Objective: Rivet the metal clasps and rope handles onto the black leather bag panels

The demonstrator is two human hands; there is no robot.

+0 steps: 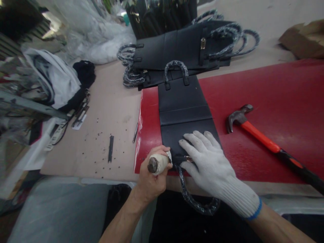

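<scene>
A bare left hand (pixel 151 180) grips a pale-wrapped tool (pixel 158 164) at the edge of a black panel (pixel 182 98).
The gloved right hand (pixel 210 165) spreads across the panel, which lies on a red sheet (pixel 265 87); a claw hammer (pixel 260 136) rests to the right, and more black pieces (pixel 174 49) with plastic-wrapped handles (pixel 133 81) lie behind.

Two hands (pixel 153 179) (pixel 207 158), one white glove (pixel 217 168), one claw hammer (pixel 262 135), two handles (pixel 176 63) (pixel 201 210) on the black panel (pixel 186 98)
</scene>
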